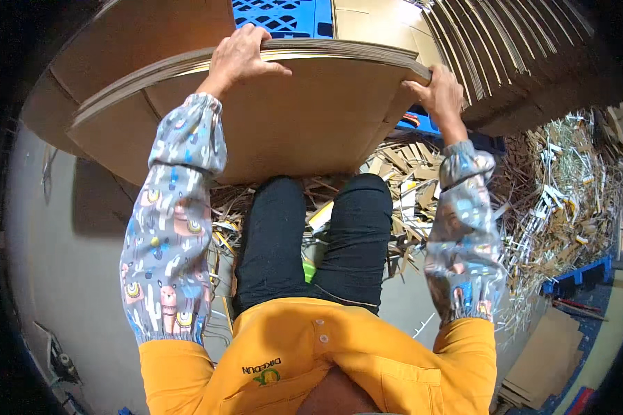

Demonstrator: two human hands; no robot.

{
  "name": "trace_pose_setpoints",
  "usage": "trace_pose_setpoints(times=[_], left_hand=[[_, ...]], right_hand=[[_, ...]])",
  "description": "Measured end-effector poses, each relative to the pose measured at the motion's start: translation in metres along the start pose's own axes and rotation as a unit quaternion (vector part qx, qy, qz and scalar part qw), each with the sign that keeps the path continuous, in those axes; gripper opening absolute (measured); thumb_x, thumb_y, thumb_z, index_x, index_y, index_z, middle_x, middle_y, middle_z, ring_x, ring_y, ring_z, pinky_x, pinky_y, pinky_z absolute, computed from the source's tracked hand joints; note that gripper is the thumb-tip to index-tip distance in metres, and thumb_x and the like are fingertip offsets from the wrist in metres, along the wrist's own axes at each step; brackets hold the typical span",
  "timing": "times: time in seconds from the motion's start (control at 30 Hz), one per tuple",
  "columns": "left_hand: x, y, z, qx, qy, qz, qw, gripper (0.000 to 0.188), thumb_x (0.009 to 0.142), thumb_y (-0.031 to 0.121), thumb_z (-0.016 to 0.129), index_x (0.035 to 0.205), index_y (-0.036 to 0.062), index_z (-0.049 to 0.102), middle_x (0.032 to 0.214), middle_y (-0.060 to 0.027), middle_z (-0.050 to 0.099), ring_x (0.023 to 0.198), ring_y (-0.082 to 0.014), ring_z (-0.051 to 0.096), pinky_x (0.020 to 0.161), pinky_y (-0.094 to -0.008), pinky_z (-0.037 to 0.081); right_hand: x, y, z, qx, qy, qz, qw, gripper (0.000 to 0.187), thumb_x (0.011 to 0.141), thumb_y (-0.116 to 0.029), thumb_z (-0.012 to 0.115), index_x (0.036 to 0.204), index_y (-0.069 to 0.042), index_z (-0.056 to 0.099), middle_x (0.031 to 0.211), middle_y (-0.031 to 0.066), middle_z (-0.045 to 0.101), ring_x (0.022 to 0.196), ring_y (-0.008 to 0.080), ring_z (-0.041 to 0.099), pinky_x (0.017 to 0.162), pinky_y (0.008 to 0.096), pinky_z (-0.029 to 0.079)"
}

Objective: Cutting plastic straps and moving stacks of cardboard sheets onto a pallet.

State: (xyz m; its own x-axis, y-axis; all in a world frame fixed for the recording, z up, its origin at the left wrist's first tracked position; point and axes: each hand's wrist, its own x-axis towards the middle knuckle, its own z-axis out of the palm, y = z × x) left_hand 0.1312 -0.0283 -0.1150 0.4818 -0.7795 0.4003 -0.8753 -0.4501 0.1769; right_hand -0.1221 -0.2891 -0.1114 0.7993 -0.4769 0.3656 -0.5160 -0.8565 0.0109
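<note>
A thick stack of brown cardboard sheets stands on edge in front of my knees, its broad face toward me. My left hand grips the top edge left of the middle, thumb on the near face and fingers over the back. At the upper right corner, my right hand clasps the same stack, thumb in front; its other fingers partly wrap the edge. Both forearms wear grey patterned sleeve covers. The lower edge of the stack sits close to my knees.
Behind lies a blue plastic pallet. More cardboard leans at the left; a row of upright cardboard sheets stands at the far right. Cardboard scraps heap up on the right and around my legs. Flat cardboard pieces lie lower right.
</note>
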Motion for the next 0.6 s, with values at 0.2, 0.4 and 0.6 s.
trace_pose_setpoints(times=[0.2,0.4,0.6], left_hand=[[0.006,-0.007,0.023,0.056,0.037,0.0,0.998,0.076,0.056,0.065,0.07,0.107,0.011,0.056,0.101,-0.0076,0.055,0.101,-0.0249,0.053,0.086,-0.0399,0.043],[0.007,0.001,0.024,0.036,0.048,0.015,0.998,0.069,0.059,0.057,0.073,0.107,0.0117,0.055,0.101,-0.0071,0.055,0.101,-0.0246,0.053,0.088,-0.039,0.041],[0.003,-0.003,0.025,0.065,0.058,0.029,0.996,0.052,0.063,0.035,0.074,0.105,0.0122,0.054,0.097,-0.0072,0.054,0.098,-0.0252,0.052,0.087,-0.0392,0.041]], right_hand=[[-0.04,-0.018,0.004,0.012,0.02,-0.042,0.999,0.036,0.068,-0.032,0.068,0.086,-0.004,0.054,0.084,0.0117,0.055,0.081,0.0233,0.054,0.071,0.04,0.042],[-0.027,0.006,0.02,0.186,-0.021,0.063,0.98,0.037,0.068,-0.024,0.064,0.1,-0.006,0.057,0.093,0.0139,0.058,0.086,0.0308,0.054,0.075,0.0414,0.044],[-0.136,-0.072,0.034,0.08,0.062,-0.046,0.994,0.075,0.059,-0.027,0.077,0.121,-0.006,0.042,0.113,0.012,0.049,0.103,0.0314,0.043,0.087,0.0422,0.034]])
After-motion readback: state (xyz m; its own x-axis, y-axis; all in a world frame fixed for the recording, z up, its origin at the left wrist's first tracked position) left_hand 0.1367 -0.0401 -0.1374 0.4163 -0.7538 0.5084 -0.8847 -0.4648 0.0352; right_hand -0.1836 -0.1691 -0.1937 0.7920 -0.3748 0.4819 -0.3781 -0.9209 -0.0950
